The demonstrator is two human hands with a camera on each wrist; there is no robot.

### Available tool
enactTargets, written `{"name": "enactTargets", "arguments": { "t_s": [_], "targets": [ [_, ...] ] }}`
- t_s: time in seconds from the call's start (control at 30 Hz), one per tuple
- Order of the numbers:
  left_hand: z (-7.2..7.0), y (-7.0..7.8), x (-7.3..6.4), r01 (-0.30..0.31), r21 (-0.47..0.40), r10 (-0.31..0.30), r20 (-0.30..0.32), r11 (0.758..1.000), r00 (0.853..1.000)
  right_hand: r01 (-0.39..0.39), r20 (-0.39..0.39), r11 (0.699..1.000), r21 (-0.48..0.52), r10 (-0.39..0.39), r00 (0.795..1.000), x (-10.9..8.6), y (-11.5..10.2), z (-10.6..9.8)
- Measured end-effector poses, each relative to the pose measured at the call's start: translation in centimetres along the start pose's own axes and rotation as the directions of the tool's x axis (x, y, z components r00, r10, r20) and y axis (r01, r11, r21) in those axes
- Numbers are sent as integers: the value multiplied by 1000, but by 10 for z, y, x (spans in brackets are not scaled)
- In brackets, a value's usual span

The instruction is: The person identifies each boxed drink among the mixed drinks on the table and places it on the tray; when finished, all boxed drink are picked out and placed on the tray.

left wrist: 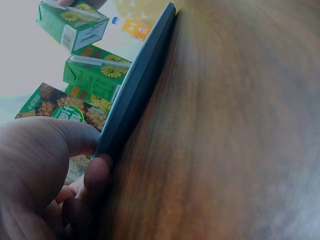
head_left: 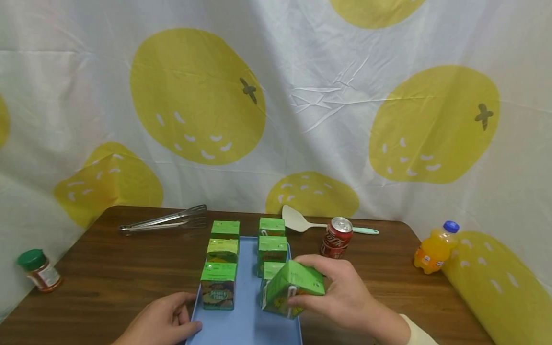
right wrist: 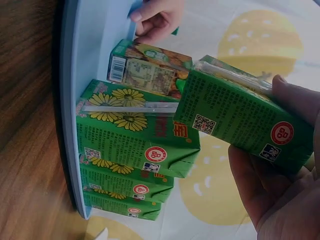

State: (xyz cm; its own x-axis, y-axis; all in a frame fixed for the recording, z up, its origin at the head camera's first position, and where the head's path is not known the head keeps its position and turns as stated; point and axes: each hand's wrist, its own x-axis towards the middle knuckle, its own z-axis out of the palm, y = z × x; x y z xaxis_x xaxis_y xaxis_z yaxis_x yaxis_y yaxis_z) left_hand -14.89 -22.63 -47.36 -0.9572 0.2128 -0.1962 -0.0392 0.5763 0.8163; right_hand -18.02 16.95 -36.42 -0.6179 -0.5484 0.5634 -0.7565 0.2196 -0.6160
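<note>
My right hand (head_left: 353,299) grips a green juice box (head_left: 280,294) between thumb and fingers. The box is tilted and held above the front right part of a blue tray (head_left: 247,297); in the right wrist view a straw in clear wrap runs along its side. Behind it, three green juice boxes (head_left: 272,247) with yellow flowers stand in a row along the tray's right side. Three more boxes line the left side, the front one (head_left: 217,293) printed with brown fruit. My left hand (head_left: 157,320) pinches the tray's left rim, thumb on top and fingers curled against the outer side.
Metal tongs (head_left: 164,221) lie at the back left. A pale spatula (head_left: 297,221) lies behind a red soda can (head_left: 337,237). An orange drink bottle (head_left: 434,250) stands at the right edge, a green-capped spice jar (head_left: 40,272) at the left. A fruit-print cloth hangs behind the table.
</note>
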Motion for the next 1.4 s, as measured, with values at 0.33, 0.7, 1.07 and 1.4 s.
{"name": "enactTargets", "arguments": {
  "t_s": [0.33, 0.7, 1.07, 1.4],
  "targets": [
    [0, -2, 0, -15, 0, 15, 0, 1000, 1000, 20, 91, 1000, -6, -19, 996, -2, 4, 7],
    [1, -2, -1, -3, 6, 3, -3, 1000, 1000, -51, 191, 993, -106, 71, 979, -4, 5, 14],
    [0, 0, -1, -29, 19, 29, -3, 999, 1000, -71, 239, 988, -135, 102, 966, -5, 6, 23],
    [0, 0, -2, -72, 24, 72, -9, 997, 997, -46, 253, 985, -167, 88, 963, -7, 13, 31]
  ]
}}
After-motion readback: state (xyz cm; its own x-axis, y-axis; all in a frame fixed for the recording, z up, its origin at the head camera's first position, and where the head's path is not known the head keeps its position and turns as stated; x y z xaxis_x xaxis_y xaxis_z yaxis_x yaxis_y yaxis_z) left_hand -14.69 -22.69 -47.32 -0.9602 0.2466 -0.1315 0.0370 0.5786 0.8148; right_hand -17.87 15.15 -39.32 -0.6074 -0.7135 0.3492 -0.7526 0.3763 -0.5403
